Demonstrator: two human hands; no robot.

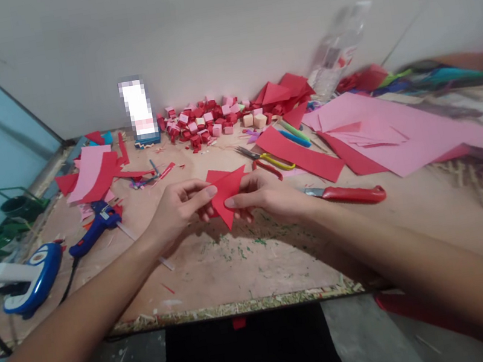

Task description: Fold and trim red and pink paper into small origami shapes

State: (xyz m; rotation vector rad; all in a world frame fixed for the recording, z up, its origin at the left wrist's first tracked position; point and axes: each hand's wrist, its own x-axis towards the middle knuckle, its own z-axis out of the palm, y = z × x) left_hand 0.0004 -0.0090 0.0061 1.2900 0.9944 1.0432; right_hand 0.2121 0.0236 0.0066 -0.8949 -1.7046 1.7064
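A piece of red paper (227, 190), folded into pointed flaps, is held over the front middle of the table. My left hand (187, 203) pinches its left side, thumb on top. On the right side my right hand (262, 193) grips it, with the thumb lying across the front flap. One point of the paper hangs downward between the hands. Just beyond the right hand lie scissors (284, 162) with yellow and red handles. A knife with a red handle (353, 194) rests right of the right wrist, its blade partly hidden by the arm.
Small red and pink folded paper cubes (208, 119) are heaped by the wall, beside a lit phone (138, 108). Pink sheets (380, 128) spread at right near a plastic bottle (340, 49). At left are a blue glue gun (95, 225) and paper strips (94, 174).
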